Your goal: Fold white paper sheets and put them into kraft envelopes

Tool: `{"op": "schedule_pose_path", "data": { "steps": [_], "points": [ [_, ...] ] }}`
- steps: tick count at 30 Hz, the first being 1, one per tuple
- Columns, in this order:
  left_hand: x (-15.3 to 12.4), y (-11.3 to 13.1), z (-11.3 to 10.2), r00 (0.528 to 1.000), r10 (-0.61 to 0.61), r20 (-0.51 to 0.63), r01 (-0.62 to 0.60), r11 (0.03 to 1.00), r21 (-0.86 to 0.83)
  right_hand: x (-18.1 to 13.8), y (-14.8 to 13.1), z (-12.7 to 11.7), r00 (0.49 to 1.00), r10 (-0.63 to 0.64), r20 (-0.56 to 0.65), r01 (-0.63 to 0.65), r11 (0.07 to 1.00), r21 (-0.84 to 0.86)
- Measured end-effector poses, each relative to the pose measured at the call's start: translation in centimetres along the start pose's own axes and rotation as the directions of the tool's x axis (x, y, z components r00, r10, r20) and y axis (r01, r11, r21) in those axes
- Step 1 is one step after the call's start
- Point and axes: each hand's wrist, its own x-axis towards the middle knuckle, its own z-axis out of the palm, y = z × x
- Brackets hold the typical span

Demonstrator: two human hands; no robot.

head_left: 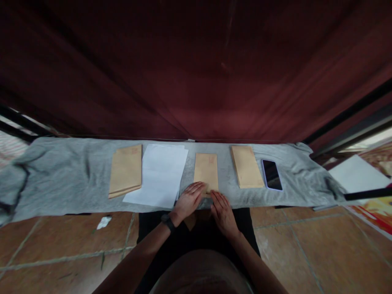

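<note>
A brown paper envelope [206, 169] with small red print near its top lies lengthwise in front of me on the grey cloth. My left hand [190, 199] rests flat on its lower left part, fingers stretched toward the middle. At the lower right edge, the fingertips of my right hand [223, 210] press on the near end, where a narrow strip looks folded over. Both hands have their fingers extended and grip nothing that I can see. The palms hide part of the near edge of the envelope.
Left of the envelope lie white paper sheets [162, 173] and a stack of brown envelopes [126, 170]. To the right are another envelope stack [247, 166] and a phone [272, 174]. Grey cloth [76, 175] covers the narrow table; a dark red panel [196, 73] stands behind.
</note>
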Motion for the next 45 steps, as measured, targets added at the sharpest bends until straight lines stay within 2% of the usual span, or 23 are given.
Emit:
{"op": "schedule_pose_path", "data": {
  "steps": [6,12,19,22,30,39,42,45],
  "points": [
    [0.1,0.4,-0.3,1.0,0.005,-0.013,-0.005,1.0,-0.008,1.5,0.3,0.4,0.993,0.09,-0.079,-0.084,0.994,0.073],
    [0.0,0.3,-0.2,0.999,-0.026,-0.019,0.025,0.999,-0.04,2.6,0.6,0.7,0.983,0.172,-0.068,-0.17,0.985,0.035],
    [0.0,0.3,-0.4,0.999,-0.043,-0.03,0.04,0.996,-0.079,2.6,1.0,-0.6,0.999,-0.007,0.051,0.008,1.0,-0.023],
    [0.0,0.5,-0.7,0.999,-0.033,-0.023,0.031,0.996,-0.086,2.6,1.0,-1.0,0.996,-0.044,0.075,0.047,0.998,-0.041],
    [-0.2,0.6,-0.5,1.0,0.003,-0.01,-0.003,1.0,-0.027,2.2,1.6,-0.5,0.998,-0.03,0.051,0.034,0.997,-0.071],
    [-0.2,0.4,0.1,0.999,0.014,-0.036,-0.013,1.0,0.025,2.9,1.1,0.4,0.988,0.148,-0.048,-0.151,0.986,-0.072],
    [-0.6,0.6,0.8,0.999,0.002,-0.041,0.002,0.997,0.081,2.6,0.2,0.3,0.99,0.11,-0.092,-0.115,0.992,-0.046],
    [-1.6,0.9,1.5,0.999,-0.01,-0.052,0.019,0.987,0.162,2.0,-1.4,0.4,0.998,0.0,-0.061,-0.001,1.0,-0.016]
  ]
}}
